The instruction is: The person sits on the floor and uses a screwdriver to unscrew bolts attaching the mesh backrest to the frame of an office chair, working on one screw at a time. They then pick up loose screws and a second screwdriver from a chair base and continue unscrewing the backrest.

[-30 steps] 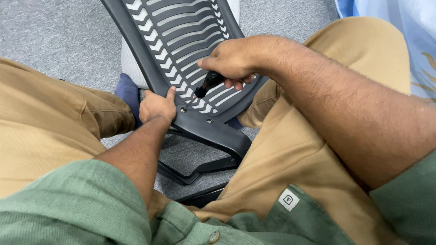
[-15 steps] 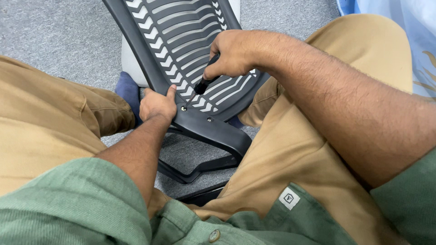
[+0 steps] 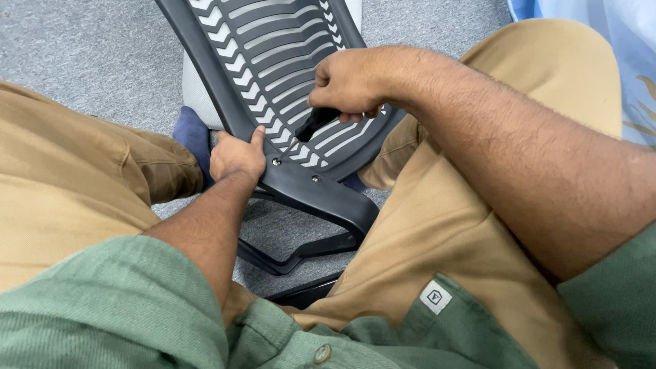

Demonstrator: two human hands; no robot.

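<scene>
We judge the main risk here to be tip slip. The screwdriver [image 3: 311, 126] meets the screw [image 3: 276, 162] at a slant rather than square on, so if turning force rises before the tip is fully seated, it may ride out of the screw head, damage the head, or skid across the black plastic toward the thumb of the left hand [image 3: 236, 156], which lies just beside the screw. A second risk is part movement: the chair back [image 3: 273, 61] stands tilted on the carpet [image 3: 82, 48], propped between the legs with no clamp, so a hard push could rock it and throw the tip off. The second screw [image 3: 315, 178], just right of the first at centre frame, sits close enough to be struck by a slipping shaft.

The right hand [image 3: 352, 82], upper centre of the frame, is closed in a full fist around the dark handle of the screwdriver, fingers wrapped under, with the shaft pointing down and left to the screw.

The left hand, left of centre, is partly open: thumb raised against the slatted rib area, the other fingers curled round the left edge of the chair back, gripping it. The chair back occupies the upper centre, its lower bracket [image 3: 321, 205] reaching to mid frame
</scene>
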